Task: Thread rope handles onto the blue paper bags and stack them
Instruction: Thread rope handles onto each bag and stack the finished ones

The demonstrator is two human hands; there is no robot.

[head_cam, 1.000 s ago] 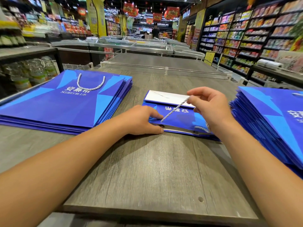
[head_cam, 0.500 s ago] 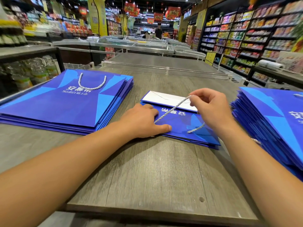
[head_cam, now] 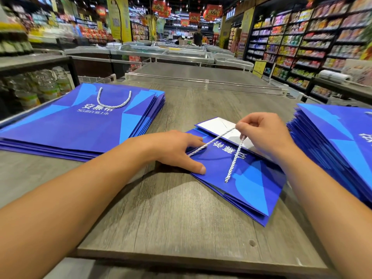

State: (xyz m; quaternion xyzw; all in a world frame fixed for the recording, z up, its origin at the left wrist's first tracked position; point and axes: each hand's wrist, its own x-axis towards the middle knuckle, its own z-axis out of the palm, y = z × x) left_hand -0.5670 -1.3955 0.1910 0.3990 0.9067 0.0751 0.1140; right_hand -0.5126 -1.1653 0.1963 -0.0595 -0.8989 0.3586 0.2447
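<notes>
A flat blue paper bag (head_cam: 249, 182) lies in the middle of the grey wooden table (head_cam: 181, 224), its white base fold turned away from me. My left hand (head_cam: 177, 152) presses on the bag's left edge, thumb on top, where one end of the white twisted rope (head_cam: 211, 142) runs under the fingers. My right hand (head_cam: 263, 133) pinches the rope's middle above the bag. The rope's other end hangs loose onto the blue face. On the left sits a stack of bags with handles (head_cam: 80, 121). Another stack of blue bags (head_cam: 338, 146) lies at the right.
A clear rail (head_cam: 203, 80) bounds the table's far edge, with freezer chests (head_cam: 161, 53) beyond. Stocked shelves (head_cam: 302, 43) line the right aisle and bottled goods (head_cam: 36, 85) stand at the left. A person (head_cam: 198, 36) stands far down the aisle.
The bag has swung so its near corner points toward me. My right hand lifted the rope, and its free end now hangs down onto the bag's face. My left hand stays on the bag's edge.
</notes>
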